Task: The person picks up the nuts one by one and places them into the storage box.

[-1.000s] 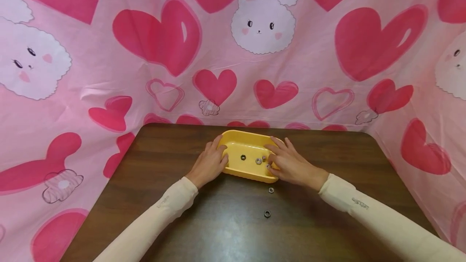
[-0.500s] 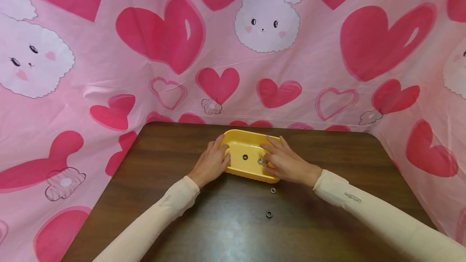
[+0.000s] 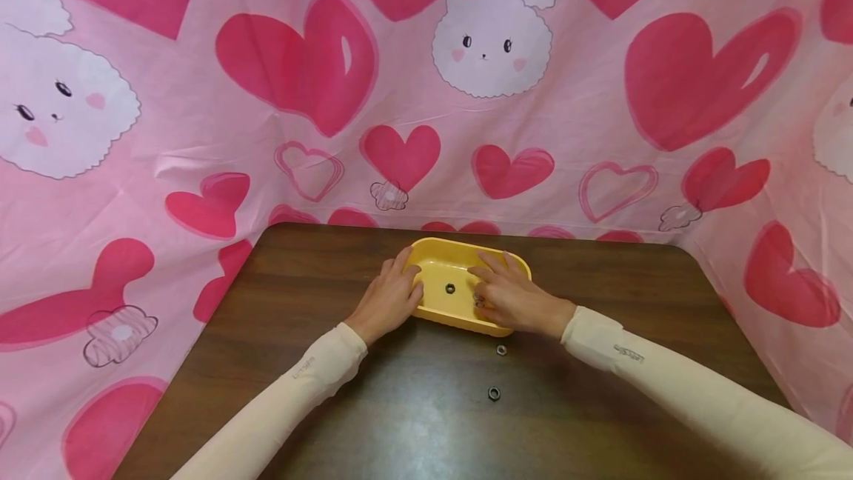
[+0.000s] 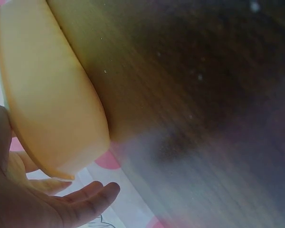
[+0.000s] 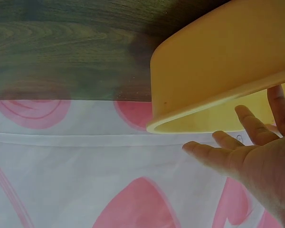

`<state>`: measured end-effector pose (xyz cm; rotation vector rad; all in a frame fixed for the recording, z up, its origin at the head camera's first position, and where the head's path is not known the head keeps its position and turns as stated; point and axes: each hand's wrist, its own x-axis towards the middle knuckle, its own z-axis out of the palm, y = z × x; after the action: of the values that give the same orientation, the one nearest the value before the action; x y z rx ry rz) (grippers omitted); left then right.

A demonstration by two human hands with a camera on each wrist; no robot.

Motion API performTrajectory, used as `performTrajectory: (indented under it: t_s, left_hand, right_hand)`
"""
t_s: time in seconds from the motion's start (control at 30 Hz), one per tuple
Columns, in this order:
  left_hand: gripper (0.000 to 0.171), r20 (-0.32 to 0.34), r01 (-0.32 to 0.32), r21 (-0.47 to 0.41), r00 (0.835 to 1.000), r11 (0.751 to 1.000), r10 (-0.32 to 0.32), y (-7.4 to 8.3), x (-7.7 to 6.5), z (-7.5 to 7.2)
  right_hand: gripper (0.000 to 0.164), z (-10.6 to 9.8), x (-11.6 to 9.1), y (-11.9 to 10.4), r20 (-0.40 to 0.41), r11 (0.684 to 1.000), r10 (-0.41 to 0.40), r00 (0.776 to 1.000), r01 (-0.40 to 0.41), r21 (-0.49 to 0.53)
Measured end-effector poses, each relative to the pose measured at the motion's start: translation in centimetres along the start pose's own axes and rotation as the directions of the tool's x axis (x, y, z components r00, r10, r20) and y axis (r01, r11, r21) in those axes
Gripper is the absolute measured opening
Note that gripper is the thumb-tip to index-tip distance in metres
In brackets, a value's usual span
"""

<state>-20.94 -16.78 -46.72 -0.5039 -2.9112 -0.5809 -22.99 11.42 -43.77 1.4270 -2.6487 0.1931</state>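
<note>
A shallow yellow plastic tray [image 3: 460, 321] lies at the table's far side. My left hand [image 3: 386, 295] grips its left end, thumb and fingers about the rim; the left wrist view has the tray's outer wall [image 4: 52, 95] close up. Over the tray's right half, my right hand [image 3: 513, 301] reaches in, a silvery nut [image 3: 478, 302] between thumb and fingertips. Those tips are hidden in the right wrist view, where the other fingers [image 5: 254, 126] spread loosely at the rim. A dark nut [image 3: 450, 289] lies mid-tray, left of the right hand.
Two more nuts lie on the brown wooden table [image 3: 413, 421] in front of the tray: a small silvery one [image 3: 502, 350] and a larger dark one [image 3: 494, 394] nearer me. A pink cloth [image 3: 400, 80] with hearts and rabbits hangs behind and at both sides.
My right hand has moved left inside the tray, the silvery nut moving along at its fingertips, and now covers other nuts there. My left hand keeps its hold on the tray.
</note>
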Motion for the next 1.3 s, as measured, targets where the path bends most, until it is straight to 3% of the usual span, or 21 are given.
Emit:
performTrajectory:
  t_s: [0.53,0.97,1.3]
  left_hand:
    - [0.036,-0.018,-0.027,0.015,0.999,1.0,0.027,-0.1,0.0,-0.2]
    - [0.037,-0.005,-0.014,0.013,1.0,1.0,0.014,-0.3,0.1,0.0]
    - [0.038,0.013,-0.005,0.009,1.0,1.0,0.005,-0.3,0.1,0.0]
  right_hand:
    - [0.015,0.7,2.3,0.0,0.072,1.0,-0.018,0.997,0.018,0.009]
    - [0.031,1.4,3.5,0.2,0.106,1.0,-0.031,0.994,0.03,0.005]
    - [0.022,1.8,4.2,0.1,0.123,0.999,-0.047,0.991,0.045,0.014]
